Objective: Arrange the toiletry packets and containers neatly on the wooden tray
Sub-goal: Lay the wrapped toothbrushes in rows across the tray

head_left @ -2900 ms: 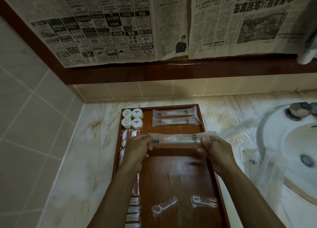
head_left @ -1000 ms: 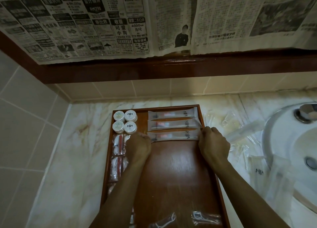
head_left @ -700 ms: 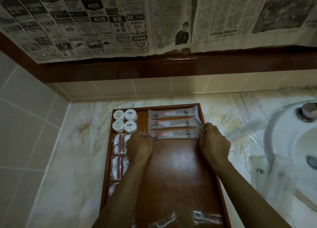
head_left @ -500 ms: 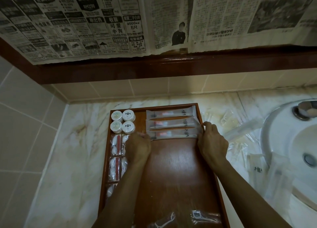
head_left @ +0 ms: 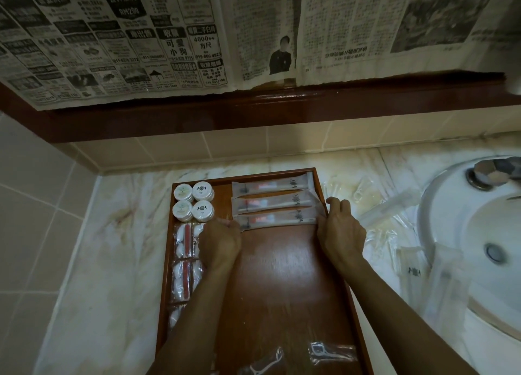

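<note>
The fingers of the left hand (head_left: 220, 245) are curled, and their tips meet the left end of the third long packet (head_left: 277, 219); whether they pinch the wrapper or only press on it cannot be told, because the knuckles hide the contact. The fingers of the right hand (head_left: 339, 231) are bent at the right end of the same packet, next to the right rim of the wooden tray (head_left: 282, 276), and it also cannot be told if they grip the wrapper or only touch its edge.

The packet lies between the two hands, just in front of the fingertips, with its long axis from left to right across the tray. It lies parallel to the two long packets (head_left: 272, 195) behind it and just beside the nearer one. Each hand is at one end, so neither is nearer; probably a small push away from the body closes the row.

To the left, four small round containers (head_left: 193, 201) stand in a square at the far left corner, and flat packets with a red strip (head_left: 184, 259) run down the left side. Near the front edge lie two clear packets (head_left: 298, 356), well apart from the row. On the marble counter to the right, loose clear wrappers (head_left: 394, 205) wait beside the white sink (head_left: 465, 233); the task seems about half done.
</note>
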